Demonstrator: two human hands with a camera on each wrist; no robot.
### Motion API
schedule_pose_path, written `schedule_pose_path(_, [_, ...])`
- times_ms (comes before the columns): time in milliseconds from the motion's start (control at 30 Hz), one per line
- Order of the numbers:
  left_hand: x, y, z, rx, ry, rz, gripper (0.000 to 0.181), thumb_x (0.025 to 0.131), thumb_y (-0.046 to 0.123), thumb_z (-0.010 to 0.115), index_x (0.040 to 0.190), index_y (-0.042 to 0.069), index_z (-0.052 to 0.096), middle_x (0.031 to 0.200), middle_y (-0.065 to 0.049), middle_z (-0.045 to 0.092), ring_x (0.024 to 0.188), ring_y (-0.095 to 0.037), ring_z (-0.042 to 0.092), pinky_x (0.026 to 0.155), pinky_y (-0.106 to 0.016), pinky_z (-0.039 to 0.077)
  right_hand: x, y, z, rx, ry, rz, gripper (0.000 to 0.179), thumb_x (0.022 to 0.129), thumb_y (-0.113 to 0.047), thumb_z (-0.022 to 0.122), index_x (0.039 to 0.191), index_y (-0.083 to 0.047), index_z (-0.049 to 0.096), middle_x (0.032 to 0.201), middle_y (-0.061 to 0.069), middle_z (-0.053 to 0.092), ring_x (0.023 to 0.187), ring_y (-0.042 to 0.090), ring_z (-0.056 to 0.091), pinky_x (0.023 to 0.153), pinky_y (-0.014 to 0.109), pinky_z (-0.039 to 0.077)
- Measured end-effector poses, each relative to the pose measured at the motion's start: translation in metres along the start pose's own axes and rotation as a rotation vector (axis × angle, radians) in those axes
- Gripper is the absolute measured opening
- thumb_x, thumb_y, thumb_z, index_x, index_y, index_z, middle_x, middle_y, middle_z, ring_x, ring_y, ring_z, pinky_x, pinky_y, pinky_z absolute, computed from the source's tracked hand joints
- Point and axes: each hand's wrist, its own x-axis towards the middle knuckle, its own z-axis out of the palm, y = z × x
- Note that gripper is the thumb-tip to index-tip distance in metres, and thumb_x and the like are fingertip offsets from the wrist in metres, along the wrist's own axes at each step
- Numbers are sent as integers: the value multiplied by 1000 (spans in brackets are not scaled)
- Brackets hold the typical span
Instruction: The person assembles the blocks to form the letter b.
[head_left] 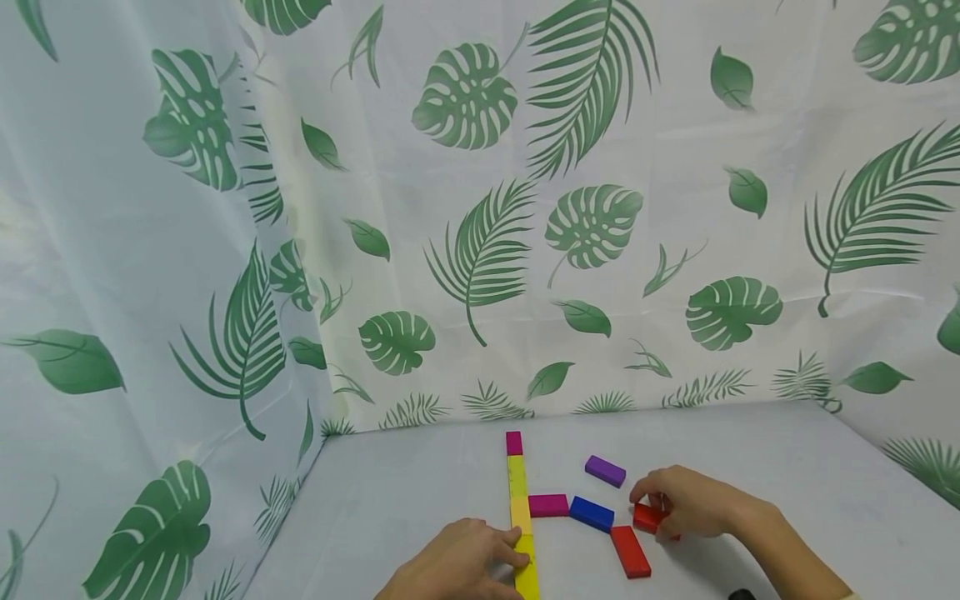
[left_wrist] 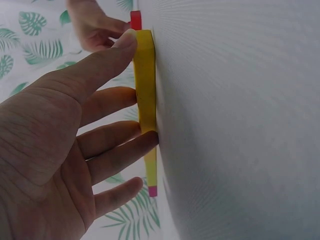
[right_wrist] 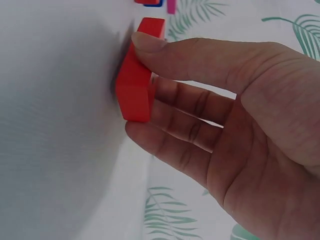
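My left hand [head_left: 461, 560] lies along the left side of a straight row of blocks. Its thumb and fingertips touch the near yellow block [left_wrist: 145, 70], and the fingers are fairly straight. Beyond that block the row continues with a pale orange block [head_left: 521, 513], a yellow-green block [head_left: 517, 477] and a magenta block [head_left: 513, 442] at the far end. On the right, my right hand [head_left: 697, 500] pinches a red block [right_wrist: 136, 92] between thumb and fingers, low over the tabletop. A second red block [head_left: 631, 552] lies just left of it.
From the row's right side, another magenta block [head_left: 549, 505] leads to a blue block [head_left: 592, 513], whose right end meets the second red block. Behind them lies a purple block [head_left: 605, 471]. Leaf-patterned sheets [head_left: 480, 250] stand behind and at both sides of the pale tabletop [head_left: 405, 475].
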Motion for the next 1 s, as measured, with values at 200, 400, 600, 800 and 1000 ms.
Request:
schedule_pose_path(200, [-1, 3, -2, 35, 0, -7, 37, 85, 49, 83, 121, 41, 77, 134, 20, 68, 100, 4, 63, 82, -18, 51, -5, -9, -6, 26, -6, -100, 41, 83, -4, 82, 122, -15, 74, 95, -1, 64, 90, 19, 58, 68, 25, 56])
schedule_pose_path(400, [-2, 4, -3, 28, 0, -13, 37, 85, 49, 83, 121, 41, 77, 134, 21, 68, 95, 4, 62, 79, -18, 50, -9, -26, -6, 86, -51, -163, 41, 84, -8, 84, 123, -16, 74, 97, -2, 65, 90, 16, 59, 68, 25, 56])
schedule_pose_path(600, [-1, 4, -3, 27, -6, -9, 37, 85, 49, 83, 121, 41, 77, 134, 21, 67, 97, 4, 62, 80, -19, 50, -11, -44, 2, 85, -91, -158, 39, 83, -12, 86, 120, -21, 76, 95, -7, 65, 91, 13, 58, 72, 24, 55])
schedule_pose_path(800, [0, 3, -2, 28, -8, -11, 37, 85, 49, 83, 120, 42, 77, 134, 22, 67, 99, 4, 63, 85, -21, 53, -18, -64, 10, 83, -144, -168, 39, 83, -11, 86, 117, -28, 76, 95, -10, 66, 91, 11, 60, 78, 25, 57])
schedule_pose_path(1000, [0, 3, -1, 43, 6, -5, 37, 84, 51, 83, 119, 42, 77, 132, 21, 68, 102, 3, 65, 88, -22, 55, -20, -78, 22, 45, -222, -198, 45, 80, -8, 87, 114, -34, 75, 95, -16, 66, 88, 5, 60, 81, 24, 57])
